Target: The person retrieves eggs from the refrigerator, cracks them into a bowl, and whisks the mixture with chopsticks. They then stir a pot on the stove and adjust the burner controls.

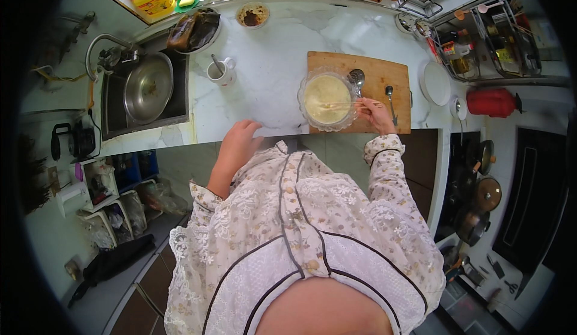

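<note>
My right hand (375, 113) grips wooden chopsticks (339, 104), whose tips dip into a pale yellow, batter-like liquid (325, 92). The liquid fills much of a clear glass bowl with a scalloped rim (303, 113). Under the bowl's right part lies a wooden cutting board (383, 67); the bowl's left rim overhangs the white countertop. A metal slotted spoon (356, 76) lies on the board beside the bowl, partly hidden by its rim. Further right rests a small metal spoon (390, 98). At the counter's front edge my left hand (241, 141) is empty, fingers loosely bent and thumb apart.
Left of the bowl stands a mug (221, 72) with a spoon handle in it. A metal basin (148, 88) sits tilted in the sink (181, 105). Behind are a plate of dark leafy food (196, 31) and a stained bowl (252, 16). A white plate (435, 84) lies right.
</note>
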The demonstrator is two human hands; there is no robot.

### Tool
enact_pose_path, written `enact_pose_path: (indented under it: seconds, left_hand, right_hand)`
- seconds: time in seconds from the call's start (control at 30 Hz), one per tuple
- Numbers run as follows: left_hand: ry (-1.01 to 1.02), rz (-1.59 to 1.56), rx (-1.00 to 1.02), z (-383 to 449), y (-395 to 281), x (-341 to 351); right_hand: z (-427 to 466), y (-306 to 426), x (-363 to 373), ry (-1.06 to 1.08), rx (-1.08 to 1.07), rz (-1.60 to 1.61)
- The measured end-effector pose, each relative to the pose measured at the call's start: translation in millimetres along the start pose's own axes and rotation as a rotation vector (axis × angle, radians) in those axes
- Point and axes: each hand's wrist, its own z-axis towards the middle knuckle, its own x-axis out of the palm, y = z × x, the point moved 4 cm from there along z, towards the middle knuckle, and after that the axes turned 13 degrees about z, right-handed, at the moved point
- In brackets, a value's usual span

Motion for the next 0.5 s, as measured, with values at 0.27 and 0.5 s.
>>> enact_pose_path:
  seconds: [0.27,0.5]
  left_hand:
    - [0.022,0.013,0.009,-1,3,1]
    - [0.038,0.012,-0.019,-1,2,1]
  right_hand:
    - [-2,10,14,-0.118,-0.127,0.012]
    - [-25,51,30,-0.164,-0.351,-0.211]
